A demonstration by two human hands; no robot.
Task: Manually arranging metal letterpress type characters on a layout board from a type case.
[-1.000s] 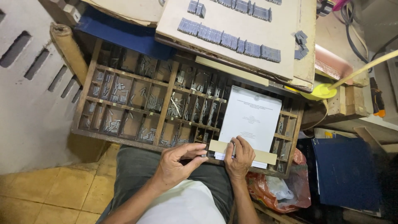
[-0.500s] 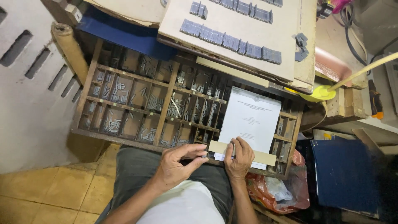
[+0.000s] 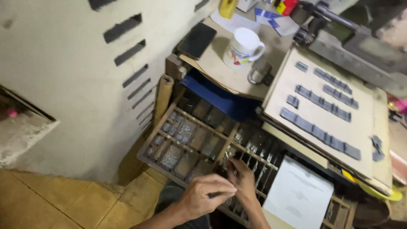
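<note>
left hand (image 3: 205, 197): fingers curled, contents unclear | right hand (image 3: 241, 174): fingers seemingly pinching small type over type case (image 3: 186, 140)

Hidden and cut-off bits
Left hand (image 3: 206, 196) covers right hand's (image 3: 242, 178) fingertips; white sheet (image 3: 299, 196) cropped at bottom edge; type case (image 3: 190, 135) contents too small.

Two hands (image 3: 207, 196), one mug (image 3: 241, 47), one phone (image 3: 197, 40).

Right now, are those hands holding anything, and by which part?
It cannot be told for sure. The left hand is curled shut and the right hand reaches its fingertips into the wooden type tray; anything pinched there is too small and blurred to make out.
</note>
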